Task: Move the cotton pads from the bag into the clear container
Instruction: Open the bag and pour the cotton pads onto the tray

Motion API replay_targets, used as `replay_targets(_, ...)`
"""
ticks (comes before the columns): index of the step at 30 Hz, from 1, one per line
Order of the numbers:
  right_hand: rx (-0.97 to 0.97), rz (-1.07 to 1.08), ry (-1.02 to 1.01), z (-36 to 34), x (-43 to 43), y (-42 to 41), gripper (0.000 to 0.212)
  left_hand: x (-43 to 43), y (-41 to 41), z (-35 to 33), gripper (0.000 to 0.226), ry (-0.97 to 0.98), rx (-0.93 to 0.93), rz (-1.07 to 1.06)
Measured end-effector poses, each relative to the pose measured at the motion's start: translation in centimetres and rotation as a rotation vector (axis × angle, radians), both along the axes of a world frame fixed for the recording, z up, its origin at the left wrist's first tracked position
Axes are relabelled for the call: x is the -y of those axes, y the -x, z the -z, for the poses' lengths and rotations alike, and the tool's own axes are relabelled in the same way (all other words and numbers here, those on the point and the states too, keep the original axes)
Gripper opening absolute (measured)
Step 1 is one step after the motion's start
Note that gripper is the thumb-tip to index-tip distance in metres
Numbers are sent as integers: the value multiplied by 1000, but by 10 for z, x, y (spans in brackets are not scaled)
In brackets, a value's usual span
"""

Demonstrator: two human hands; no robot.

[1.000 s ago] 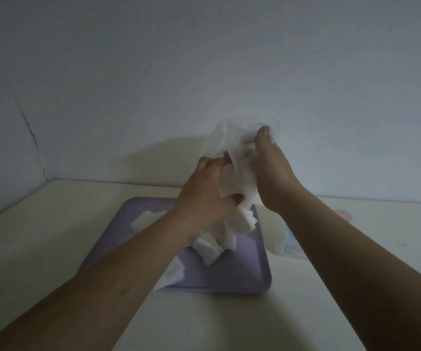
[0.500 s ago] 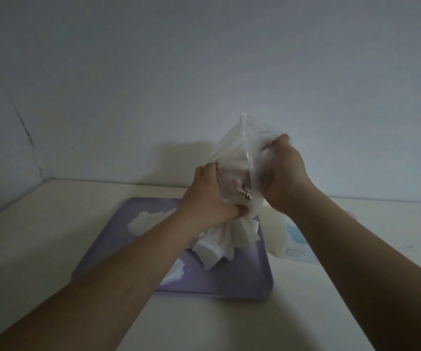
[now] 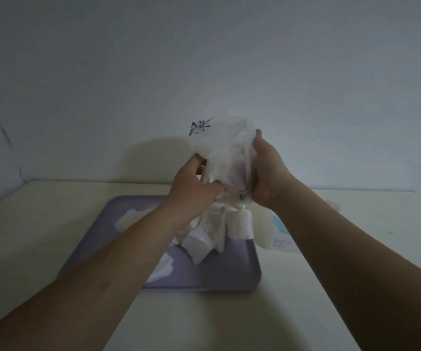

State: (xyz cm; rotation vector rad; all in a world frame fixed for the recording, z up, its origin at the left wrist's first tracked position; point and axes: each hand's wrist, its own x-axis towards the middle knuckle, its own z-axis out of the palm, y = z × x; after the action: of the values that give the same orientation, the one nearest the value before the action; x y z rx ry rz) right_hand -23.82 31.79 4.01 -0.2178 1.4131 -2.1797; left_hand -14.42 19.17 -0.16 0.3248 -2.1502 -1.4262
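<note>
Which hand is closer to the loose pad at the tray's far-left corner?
Left. The left hand grips the bag above and right of that pad; the right hand holds the bag's other side, farther right.

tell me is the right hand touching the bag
Touching. The head view shows the right hand gripping the bag, its fingers curled round the bag's side.

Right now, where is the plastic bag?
The bag is mid-frame in the head view, gripped by left hand and right hand, above the cotton pads on the purple tray.
</note>
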Motion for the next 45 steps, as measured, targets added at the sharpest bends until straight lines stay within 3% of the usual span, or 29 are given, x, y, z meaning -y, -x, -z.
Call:
replay_targets(2, -87, -57, -41, -1, -1, -7, 56, 0, -5, -6, 26, 4, -43, -27)
replay_targets(5, -251, -77, -294, -1, 4, -13, 22, 6, -10, -16, 25, 43, -97, -75)
replay_targets(8, -219, -9, -447, 4, 22, -10, 22, 15, -16, -21, 24, 97, -64, -51)
replay_targets(12, -158, 228, -286, 9, 37, 3, 63, 37, -24, -13, 27, 434, 139, -113)
replay_targets(15, -96, 337, -198, 8, 37, 17, 85, 58, -37, -6, 45, 478, 290, -52)
replay_targets(17, -107, 325, -166, 4, 36, 25, 79, 67, -47, -3, 70, 503, 423, 21)
replay_targets(20, -170, 285, -152, -14, 29, 16, 59, 69, -54, -6, 100, 421, 406, 16)
replay_targets(22, -188, 271, -124, -21, 26, 12, 49, 66, -51, -12, 100, 344, 357, 3)
replay_targets(24, -211, 250, -117, -24, 21, 10, 42, 64, -45, -18, 95, 436, 378, 55)
replay_targets(27, -209, 292, -164, -26, 12, 1, 51, 53, -37, -13, 95, 643, 528, 222)
replay_targets(30, -234, 397, -211, -19, 2, -5, 58, 44, -27, 9, 79, 737, 582, 206)
replay_targets(32, -216, 414, -178, -12, -2, -8, 59, 41, -22, 18, 67, 677, 527, 200)
replay_targets(36, -171, 454, -87, -8, -5, -13, 58, 44, -23, 15, 33, 99, 272, 182)
replay_targets(38, -155, 446, -52, -11, -1, -15, 59, 51, -30, 6, 24, 125, 200, 96)
replay_targets(40, -129, 395, -48, -15, 7, -22, 59, 57, -42, -5, 30, 255, 161, 24)
replay_targets(43, -123, 244, -36, -16, 24, -39, 59, 57, -62, -25, 53, 272, 98, 103)
replay_targets(45, -95, 97, -47, -12, 41, -52, 61, 53, -74, -36, 54, 305, 117, 147)
